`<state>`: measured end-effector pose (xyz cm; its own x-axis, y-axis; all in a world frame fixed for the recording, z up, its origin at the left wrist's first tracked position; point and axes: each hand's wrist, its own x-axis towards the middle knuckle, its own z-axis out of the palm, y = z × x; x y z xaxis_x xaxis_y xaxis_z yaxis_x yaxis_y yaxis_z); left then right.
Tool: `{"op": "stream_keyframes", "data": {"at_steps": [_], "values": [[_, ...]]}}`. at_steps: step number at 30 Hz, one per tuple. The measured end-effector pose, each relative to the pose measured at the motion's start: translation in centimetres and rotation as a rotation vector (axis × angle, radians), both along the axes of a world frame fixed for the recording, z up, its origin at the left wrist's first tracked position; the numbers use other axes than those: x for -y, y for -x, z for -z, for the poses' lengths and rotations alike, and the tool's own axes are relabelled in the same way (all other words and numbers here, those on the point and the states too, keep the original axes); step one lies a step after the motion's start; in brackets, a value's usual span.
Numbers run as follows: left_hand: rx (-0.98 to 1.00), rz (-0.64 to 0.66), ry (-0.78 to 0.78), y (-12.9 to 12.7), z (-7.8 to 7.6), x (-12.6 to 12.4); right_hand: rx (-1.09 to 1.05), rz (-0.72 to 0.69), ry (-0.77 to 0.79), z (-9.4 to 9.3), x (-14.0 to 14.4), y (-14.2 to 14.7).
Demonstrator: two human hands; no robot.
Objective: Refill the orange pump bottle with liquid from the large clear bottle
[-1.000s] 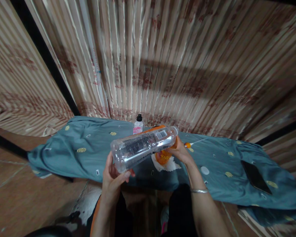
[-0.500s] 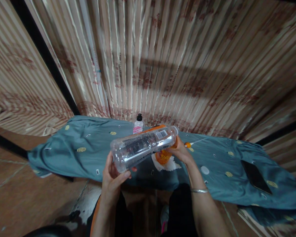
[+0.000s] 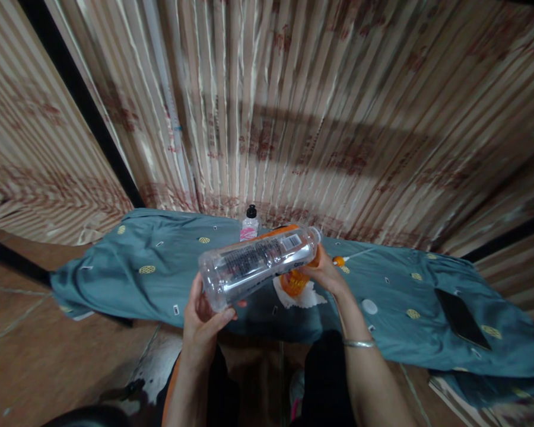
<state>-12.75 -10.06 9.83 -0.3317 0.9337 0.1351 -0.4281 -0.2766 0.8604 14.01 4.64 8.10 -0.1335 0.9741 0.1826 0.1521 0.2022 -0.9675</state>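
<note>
I hold a large clear plastic bottle with a black printed label on its side above a teal cloth. My left hand cups its base near me. My right hand grips the neck end, where an orange part shows. The bottle lies nearly level, base towards me and slightly lower. Below it on the cloth sits an orange object on a white scrap.
A small bottle with a black cap stands at the cloth's far edge by the striped curtain. A black phone lies on the cloth at right, with a small white disc nearer. Brown tiled floor lies to the left.
</note>
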Motion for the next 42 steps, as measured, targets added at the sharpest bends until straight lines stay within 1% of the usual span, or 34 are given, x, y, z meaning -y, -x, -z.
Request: {"op": "stream_keyframes", "data": {"at_steps": [6, 9, 15, 19, 30, 42], "values": [[0.055, -0.068, 0.022, -1.0, -1.3, 0.5, -0.022, 0.004, -0.004, 0.0, 0.1, 0.2], [0.042, -0.069, 0.027, -1.1, -1.5, 0.6, -0.010, 0.008, -0.003, 0.1, 0.1, 0.3], [0.015, -0.059, 0.030, -0.9, -1.5, 0.7, -0.038, 0.021, 0.000, 0.1, 0.1, 0.3], [0.018, -0.060, 0.029, -1.0, -1.5, 0.7, -0.053, 0.004, 0.015, 0.0, 0.2, 0.4], [0.024, -0.048, 0.034, -0.9, -1.6, 0.7, 0.027, 0.026, 0.005, -0.1, 0.1, 0.1], [0.027, -0.039, 0.042, -0.9, -1.6, 0.8, 0.013, 0.015, 0.007, 0.0, 0.1, 0.1]]}}
